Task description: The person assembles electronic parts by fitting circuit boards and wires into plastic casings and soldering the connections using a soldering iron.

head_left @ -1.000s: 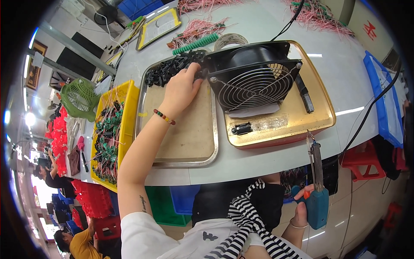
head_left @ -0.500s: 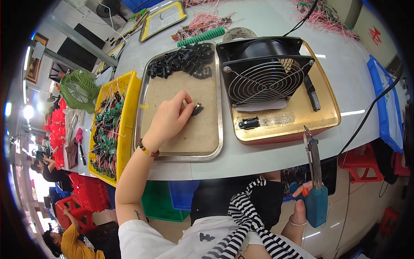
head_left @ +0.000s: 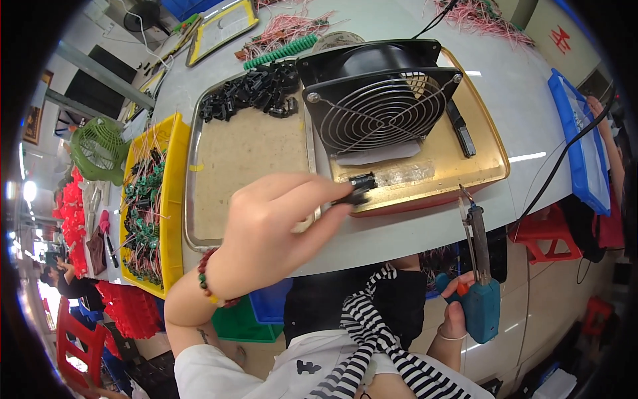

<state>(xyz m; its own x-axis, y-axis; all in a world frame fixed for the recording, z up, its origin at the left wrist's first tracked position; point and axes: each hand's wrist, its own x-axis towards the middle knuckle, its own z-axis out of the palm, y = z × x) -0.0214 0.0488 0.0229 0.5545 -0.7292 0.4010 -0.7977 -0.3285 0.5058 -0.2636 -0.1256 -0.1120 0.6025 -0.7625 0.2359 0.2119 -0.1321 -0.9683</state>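
On the bench, a silver-rimmed tray is set at left and a gold tray at right, topped by a black fan. A blue soldering gun is held tip-up by the right hand. In the grip of the left hand, a blurred black part is pinched at the gold tray's near left corner, beside another dark piece.

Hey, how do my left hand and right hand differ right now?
Your left hand pinches a small, blurred black part by the gold tray; your right hand, lower in view, grips a teal soldering gun. The left hand's wrist wears a beaded bracelet, the right hand's a thin pale bangle. Both hands hold something.
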